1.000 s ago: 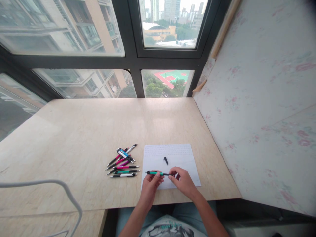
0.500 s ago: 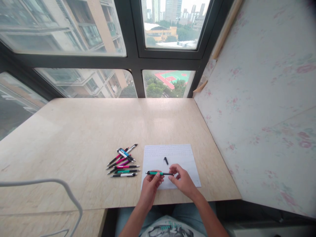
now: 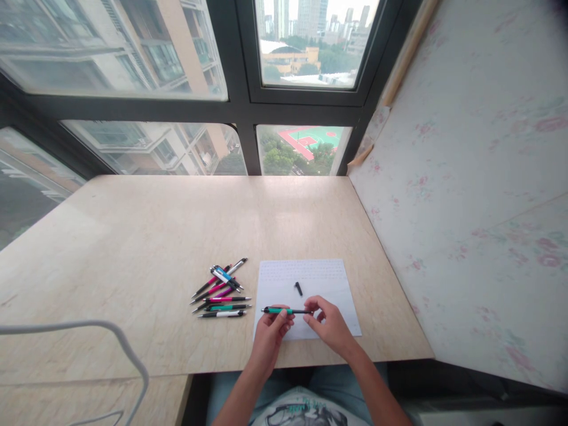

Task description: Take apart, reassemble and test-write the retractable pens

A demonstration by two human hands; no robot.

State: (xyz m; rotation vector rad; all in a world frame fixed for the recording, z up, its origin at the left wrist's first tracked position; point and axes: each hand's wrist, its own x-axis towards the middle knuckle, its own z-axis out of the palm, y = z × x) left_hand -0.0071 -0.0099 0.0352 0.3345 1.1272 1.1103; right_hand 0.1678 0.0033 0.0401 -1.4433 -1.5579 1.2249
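My left hand [image 3: 270, 334] pinches the barrel of a green and black pen [image 3: 277, 310], held level just above a white sheet of paper [image 3: 328, 278]. My right hand [image 3: 326, 324] pinches the thin black refill end [image 3: 304, 312] sticking out of the pen's right side. A small black pen part [image 3: 298, 289] lies loose on the paper just beyond my hands.
A pile of several pens [image 3: 222, 290], pink, blue, green and white, lies left of the paper on the beige table [image 3: 155, 236]. A white wire frame [image 3: 89, 331] curves at the lower left. Windows stand behind, and a flowered wall [image 3: 465, 177] closes the right side.
My right hand has shifted slightly along the refill end; the pen and left hand stay nearly where they were.
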